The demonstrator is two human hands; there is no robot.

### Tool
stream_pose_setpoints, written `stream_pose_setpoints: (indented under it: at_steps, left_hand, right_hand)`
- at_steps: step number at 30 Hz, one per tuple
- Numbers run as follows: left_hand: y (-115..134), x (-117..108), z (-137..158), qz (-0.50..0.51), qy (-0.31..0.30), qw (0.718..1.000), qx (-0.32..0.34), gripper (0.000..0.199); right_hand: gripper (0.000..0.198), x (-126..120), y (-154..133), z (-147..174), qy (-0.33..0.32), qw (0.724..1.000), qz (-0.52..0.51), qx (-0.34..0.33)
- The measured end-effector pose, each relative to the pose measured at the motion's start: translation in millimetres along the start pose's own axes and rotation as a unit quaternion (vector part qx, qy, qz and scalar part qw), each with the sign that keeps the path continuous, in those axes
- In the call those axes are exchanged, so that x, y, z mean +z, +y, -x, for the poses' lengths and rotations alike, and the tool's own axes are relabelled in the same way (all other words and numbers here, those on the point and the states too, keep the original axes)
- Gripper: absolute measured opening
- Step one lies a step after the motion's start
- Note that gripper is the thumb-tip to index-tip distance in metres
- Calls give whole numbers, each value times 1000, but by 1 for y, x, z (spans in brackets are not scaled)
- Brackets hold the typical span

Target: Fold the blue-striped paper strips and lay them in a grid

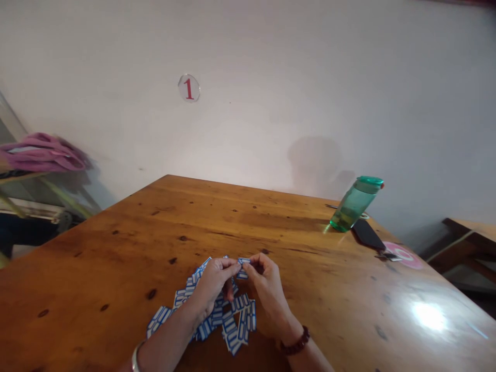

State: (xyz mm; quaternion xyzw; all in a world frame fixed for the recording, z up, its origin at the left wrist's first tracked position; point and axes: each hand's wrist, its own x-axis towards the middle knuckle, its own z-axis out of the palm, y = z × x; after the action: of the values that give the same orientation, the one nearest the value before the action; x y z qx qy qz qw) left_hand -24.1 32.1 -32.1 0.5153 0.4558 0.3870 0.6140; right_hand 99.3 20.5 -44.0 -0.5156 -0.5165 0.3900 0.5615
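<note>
We pinch a small, flat, blue-and-white printed piece (244,261) between the fingertips of our left hand (213,284) and right hand (268,280), seemingly to steady both ends, beside the loose blue-and-white pile (229,326) on the brown wooden table (310,289).

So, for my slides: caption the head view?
Left hand and right hand pinch a small blue-bordered white piece by a loose pile of similar pieces on a knotty brown wooden table.

Two hands (267,284), one bead bracelet (296,344), one bangle (135,358), one green bottle (355,205), one pink disc (411,257), blue-and-white pieces (230,326) overlapping beyond count.
</note>
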Motion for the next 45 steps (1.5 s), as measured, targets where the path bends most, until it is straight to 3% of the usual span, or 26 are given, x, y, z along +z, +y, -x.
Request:
stream_pose_setpoints:
  at_steps: [7, 11, 13, 16, 18, 20, 22, 27, 30, 32, 37, 45]
  left_hand:
    - [-2, -1, -2, 4, -3, 1000, 4, 26]
    - [6, -14, -3, 43, 70, 996, 34, 19]
    - [10, -22, -4, 78, 123, 988, 56, 17]
    - [14, -31, -5, 117, 161, 977, 69, 17]
    - [14, -33, -6, 126, 165, 976, 70, 18]
    - [13, -33, -6, 133, 166, 975, 71, 18]
    - [12, -33, -5, 145, 168, 972, 72, 18]
    - [12, -32, -6, 179, 180, 965, 68, 18]
    - [11, -34, -8, 194, 178, 962, 68, 19]
    - [11, -35, -9, 208, 180, 959, 67, 19]
    - [13, -35, -8, 225, 203, 951, 68, 22]
    - [12, -36, -8, 220, 207, 951, 63, 23]
  right_hand:
    - [15, 1, 7, -1, -10, 999, 36, -11]
    - [18, -2, 4, 1, -33, 989, 122, -75]
    - [28, -3, 0, 3, -77, 961, 235, -125]
    - [51, -2, -6, 8, -187, 879, 413, -145]
    - [56, -1, -8, 11, -242, 829, 486, -137]
    - [52, -1, -8, 12, -264, 800, 521, -137]
    - [46, -3, -6, 11, -256, 796, 531, -138]
    - [41, -10, -4, 6, -174, 851, 479, -130]
    - [36, -8, -8, 0, -171, 859, 459, -149]
    - [32, -2, -12, -7, -204, 843, 473, -157]
    - [25, 21, -21, -32, -259, 772, 555, -170]
    - [24, 44, -30, -56, -320, 751, 554, -163]
